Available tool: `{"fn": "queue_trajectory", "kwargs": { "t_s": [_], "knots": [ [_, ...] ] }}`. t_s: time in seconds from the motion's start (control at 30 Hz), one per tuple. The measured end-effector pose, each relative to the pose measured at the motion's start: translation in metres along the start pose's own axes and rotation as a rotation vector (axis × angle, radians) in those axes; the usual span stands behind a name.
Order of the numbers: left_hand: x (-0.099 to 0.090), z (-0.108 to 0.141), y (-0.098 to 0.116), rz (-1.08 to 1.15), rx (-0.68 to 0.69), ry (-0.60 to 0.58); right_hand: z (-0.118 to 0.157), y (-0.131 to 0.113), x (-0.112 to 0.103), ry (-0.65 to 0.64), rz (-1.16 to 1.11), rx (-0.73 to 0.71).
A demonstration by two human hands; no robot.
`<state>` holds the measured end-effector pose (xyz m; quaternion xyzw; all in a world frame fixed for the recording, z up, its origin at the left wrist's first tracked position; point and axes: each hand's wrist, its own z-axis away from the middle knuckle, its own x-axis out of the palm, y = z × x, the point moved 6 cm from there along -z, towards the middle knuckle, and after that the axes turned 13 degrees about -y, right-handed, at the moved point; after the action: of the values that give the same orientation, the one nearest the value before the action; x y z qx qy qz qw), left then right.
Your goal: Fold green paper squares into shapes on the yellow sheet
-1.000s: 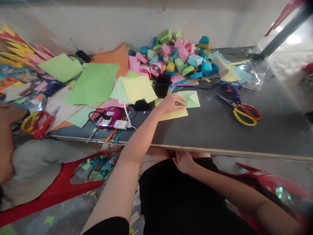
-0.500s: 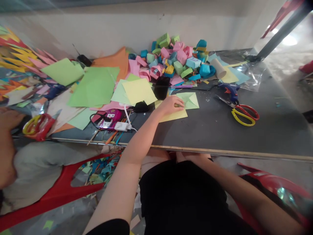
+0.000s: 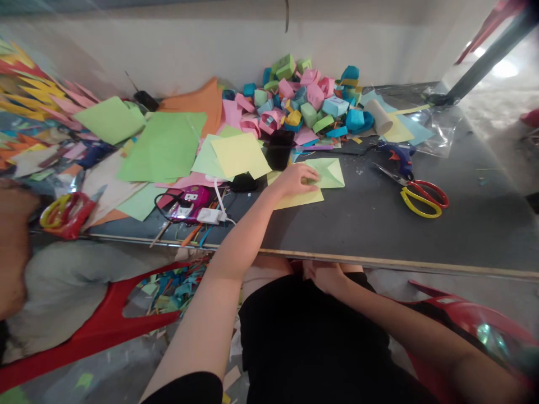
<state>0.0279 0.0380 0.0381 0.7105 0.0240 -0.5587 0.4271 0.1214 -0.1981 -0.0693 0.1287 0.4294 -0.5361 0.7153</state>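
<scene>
My left hand (image 3: 297, 180) rests on the table over a yellow sheet (image 3: 301, 198), its curled fingers touching the left part of a folded pale green paper (image 3: 330, 172). My right hand (image 3: 326, 276) lies in my lap just below the table edge; its fingers are partly hidden, and nothing shows in it. A black phone (image 3: 279, 150) is behind my left hand. To the left lie a light yellow sheet (image 3: 240, 155) and a large green sheet (image 3: 164, 147). Scissors with red and yellow handles (image 3: 424, 199) lie to the right, beside a blue glue gun (image 3: 400, 157).
A heap of small folded paper pieces (image 3: 309, 101) lies against the wall. A purple power strip (image 3: 194, 202) with cables stands near the front edge. At the far left are a person's arm (image 3: 14, 252) and another pair of scissors (image 3: 69, 214). A cardboard tube (image 3: 378, 116) lies at the back.
My right hand has come up slightly in my lap and shows more. My left hand stays at the folded paper with its fingers slightly shifted. The person's arm at left has moved a little.
</scene>
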Motion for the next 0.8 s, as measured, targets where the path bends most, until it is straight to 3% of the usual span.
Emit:
{"fn": "queue_trajectory", "kwargs": {
  "t_s": [0.1, 0.2, 0.27, 0.3, 0.33, 0.43, 0.47, 0.53, 0.63, 0.8],
  "knots": [
    [0.001, -0.001, 0.003, -0.025, 0.038, -0.025, 0.02, -0.014, 0.0, -0.203, 0.04, 0.055],
    [0.003, -0.001, 0.003, -0.04, 0.058, -0.023, 0.058, -0.035, -0.036, -0.236, -0.033, -0.249],
    [0.003, -0.002, 0.002, -0.035, 0.065, -0.008, 0.083, -0.039, -0.078, -0.183, -0.156, -0.529],
    [0.004, -0.002, 0.001, -0.027, 0.066, 0.002, 0.09, -0.032, -0.103, -0.109, -0.208, -0.608],
    [0.004, -0.003, 0.001, -0.017, 0.068, 0.011, 0.091, -0.017, -0.13, 0.032, -0.248, -0.595],
    [0.005, -0.004, -0.001, 0.008, 0.059, 0.028, 0.074, 0.049, -0.201, 0.601, -0.235, -0.347],
    [0.005, -0.004, -0.002, 0.011, 0.051, 0.024, 0.063, 0.068, -0.215, 0.695, -0.193, -0.277],
    [0.006, -0.005, -0.003, 0.01, 0.031, 0.012, 0.031, 0.094, -0.227, 0.662, -0.099, -0.283],
    [0.006, -0.005, -0.007, 0.023, 0.002, -0.005, -0.009, 0.112, -0.221, 0.358, -0.084, -0.438],
    [0.006, -0.005, -0.016, 0.116, -0.019, -0.075, -0.019, 0.119, -0.222, 0.312, -0.174, -0.538]
  ]
}}
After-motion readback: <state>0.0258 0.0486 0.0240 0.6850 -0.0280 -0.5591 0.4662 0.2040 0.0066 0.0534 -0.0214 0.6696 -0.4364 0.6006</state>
